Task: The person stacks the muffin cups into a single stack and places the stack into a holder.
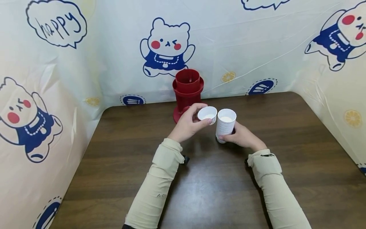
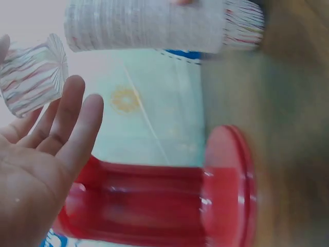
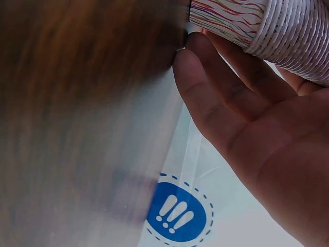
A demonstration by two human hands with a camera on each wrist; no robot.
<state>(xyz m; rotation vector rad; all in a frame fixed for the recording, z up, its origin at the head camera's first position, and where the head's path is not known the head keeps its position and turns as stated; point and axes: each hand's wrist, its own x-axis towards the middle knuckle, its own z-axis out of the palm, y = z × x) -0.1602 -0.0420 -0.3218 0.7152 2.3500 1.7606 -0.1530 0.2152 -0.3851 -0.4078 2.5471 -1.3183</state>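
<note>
My left hand (image 1: 188, 123) pinches a single paper cup (image 1: 207, 114) near its rim, the cup's mouth facing up and tilted a little. Wavy coloured lines mark that cup's (image 2: 36, 74) side in the left wrist view. Just to the right, my right hand (image 1: 243, 136) grips a tall stack of nested paper cups (image 1: 225, 125) low on its side. The stack stands nearly upright, close over the table. In the right wrist view the fingers (image 3: 205, 98) curve around the lower part of the stack (image 3: 288, 36).
Behind my left hand stands a red cylindrical holder (image 1: 188, 92) with a round base and an inner tube open at the top. The brown wooden table (image 1: 206, 190) ends at a cloth backdrop (image 1: 217, 47) printed with bears and orange slices.
</note>
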